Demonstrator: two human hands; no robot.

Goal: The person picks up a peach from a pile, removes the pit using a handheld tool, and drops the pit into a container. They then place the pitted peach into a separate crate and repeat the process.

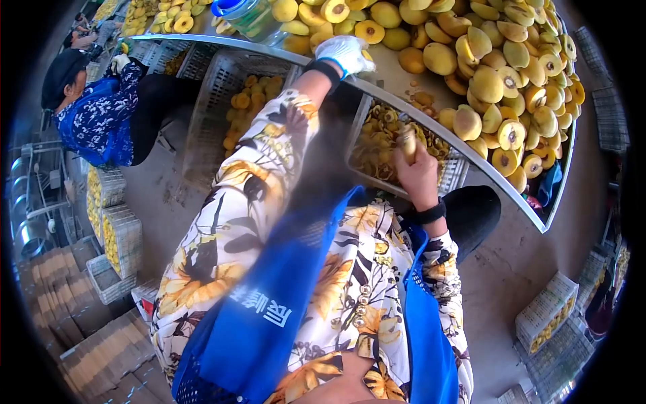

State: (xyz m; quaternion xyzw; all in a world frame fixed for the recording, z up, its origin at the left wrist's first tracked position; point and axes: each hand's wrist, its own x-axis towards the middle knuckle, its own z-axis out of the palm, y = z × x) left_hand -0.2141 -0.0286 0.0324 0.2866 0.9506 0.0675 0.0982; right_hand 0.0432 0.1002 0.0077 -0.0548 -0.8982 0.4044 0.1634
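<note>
My left hand (343, 55), in a white glove, is over the near rim of the metal-edged table (397, 101), beside halved yellow fruit (369, 31). Its fingers are blurred, and whether they hold a piece is unclear. My bare right hand (418, 170) is closed around a short, light brown handle (408, 143), perhaps a tool's; its working end cannot be made out. This hand is above a crate (455, 174) of yellow-brown fruit scraps (383, 138), below the table edge. A large pile of fruit halves (491, 84) covers the table's right part.
A crate (202, 145) of yellow fruit stands left of the scrap crate. At the far left a person (101, 114) in blue sits by the table. A blue-rimmed clear container (252, 20) is on the table. Stacked crates (121, 239) and another crate (548, 313) stand on the floor.
</note>
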